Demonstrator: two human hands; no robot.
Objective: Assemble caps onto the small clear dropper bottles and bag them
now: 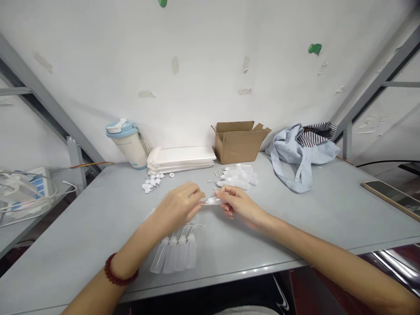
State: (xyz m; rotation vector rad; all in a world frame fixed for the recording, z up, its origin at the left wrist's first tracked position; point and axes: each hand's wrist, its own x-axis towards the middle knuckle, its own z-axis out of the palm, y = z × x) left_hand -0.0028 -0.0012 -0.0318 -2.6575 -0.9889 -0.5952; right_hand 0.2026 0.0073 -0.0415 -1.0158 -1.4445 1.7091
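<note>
Grey desk [328, 210], middle: small clear plastic squeeze bottle [213, 201] held level just above it, between both hands. Right hand [238, 203] pinches the body; left hand [179, 205] is closed on the nozzle end. Likely the capping step, cap too small to make out. Next calls for a straight, steady push. Row of four like bottles [175, 253] at near edge.

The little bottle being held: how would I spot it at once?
On the grey table, the left hand and right hand meet mid-table. The small clear bottle is held sideways between their fingers, unlike the four bottles lying in a row near the front edge.
</note>
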